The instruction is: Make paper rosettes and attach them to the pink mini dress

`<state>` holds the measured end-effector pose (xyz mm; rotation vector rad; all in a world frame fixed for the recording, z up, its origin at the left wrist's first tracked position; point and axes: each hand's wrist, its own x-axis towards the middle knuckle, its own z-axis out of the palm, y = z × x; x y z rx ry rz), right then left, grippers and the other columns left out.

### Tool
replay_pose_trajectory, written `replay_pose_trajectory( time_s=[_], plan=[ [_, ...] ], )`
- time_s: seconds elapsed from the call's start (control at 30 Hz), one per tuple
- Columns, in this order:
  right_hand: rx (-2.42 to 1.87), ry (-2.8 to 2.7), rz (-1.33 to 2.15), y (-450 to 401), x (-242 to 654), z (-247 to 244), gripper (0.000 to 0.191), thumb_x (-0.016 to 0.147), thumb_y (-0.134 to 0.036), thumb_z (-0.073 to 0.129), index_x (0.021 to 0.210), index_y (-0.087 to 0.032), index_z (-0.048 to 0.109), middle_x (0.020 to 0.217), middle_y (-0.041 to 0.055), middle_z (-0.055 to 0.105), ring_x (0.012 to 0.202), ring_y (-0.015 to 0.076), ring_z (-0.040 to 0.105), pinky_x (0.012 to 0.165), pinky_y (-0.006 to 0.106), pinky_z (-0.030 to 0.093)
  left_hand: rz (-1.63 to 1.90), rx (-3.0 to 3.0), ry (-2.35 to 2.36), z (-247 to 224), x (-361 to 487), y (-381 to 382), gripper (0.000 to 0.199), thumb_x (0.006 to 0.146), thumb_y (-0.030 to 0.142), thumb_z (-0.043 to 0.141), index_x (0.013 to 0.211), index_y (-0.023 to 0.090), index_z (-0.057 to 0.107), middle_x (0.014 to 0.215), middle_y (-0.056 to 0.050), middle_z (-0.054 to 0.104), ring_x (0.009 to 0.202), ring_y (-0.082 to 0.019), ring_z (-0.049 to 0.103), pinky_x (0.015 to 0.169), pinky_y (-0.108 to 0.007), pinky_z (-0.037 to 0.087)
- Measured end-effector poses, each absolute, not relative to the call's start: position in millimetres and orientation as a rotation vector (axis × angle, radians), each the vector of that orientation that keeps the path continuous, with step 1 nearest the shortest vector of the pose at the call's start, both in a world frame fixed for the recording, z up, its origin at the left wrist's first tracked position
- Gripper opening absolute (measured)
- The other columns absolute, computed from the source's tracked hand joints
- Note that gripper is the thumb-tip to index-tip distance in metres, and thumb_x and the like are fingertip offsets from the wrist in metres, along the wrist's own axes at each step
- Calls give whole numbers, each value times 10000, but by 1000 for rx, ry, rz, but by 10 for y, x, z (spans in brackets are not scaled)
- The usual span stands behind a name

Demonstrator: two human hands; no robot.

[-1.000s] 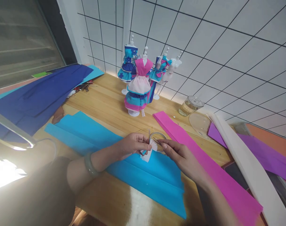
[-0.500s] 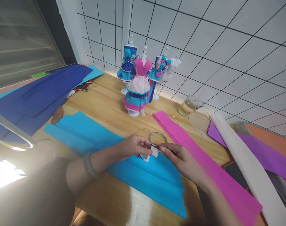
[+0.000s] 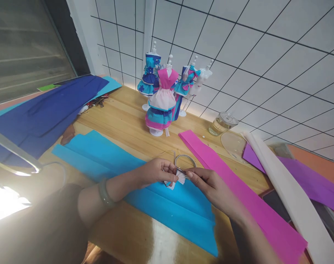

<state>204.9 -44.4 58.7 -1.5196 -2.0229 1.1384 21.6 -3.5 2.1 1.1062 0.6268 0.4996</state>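
Note:
Over the blue paper (image 3: 172, 205), my left hand (image 3: 163, 172) pinches a small white pleated piece (image 3: 181, 177) between thumb and fingers. My right hand (image 3: 204, 181) comes in from the right and is closed on a slim dark metal tool (image 3: 181, 170). The tool's tip meets the pleats close to my left fingertips; whether it is tweezers or scissors I cannot make out. Just behind the fingers lies a narrow ring (image 3: 185, 157), which looks like a roll of thin tape. A small part of what my left hand holds is hidden by its fingers.
Several small mannequins in paper dresses (image 3: 163, 99) stand at the back. Pink paper (image 3: 224, 176), a white paper roll (image 3: 290, 198) and purple paper (image 3: 307, 176) lie to the right. A lidded glass jar (image 3: 222, 124) is behind. Dark blue paper (image 3: 51, 113) covers the left.
Both hands stay almost in the same place over the blue paper, still holding the white piece and the tool. The view has shifted very slightly.

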Motion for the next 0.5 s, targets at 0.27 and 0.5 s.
replay_pose_trajectory(
  time_s=[0.27,0.5],
  plan=[
    [-1516,-2002,1120,-436,2035,574,371,841,-429,376,602,-176,505,546,-21,423,533,116,388,473,221,285,497,1114,638,21,218,-34,138,644,233,643,689,128,565,582,3,571,549,-83,503,517,-205,355],
    [-1582,-1778,1084,-400,2056,506,367,821,-476,390,743,-172,580,554,-24,376,523,114,362,469,227,277,509,1053,623,29,215,-36,171,645,243,656,733,118,579,629,-15,585,569,-87,517,534,-216,357]
  ],
)
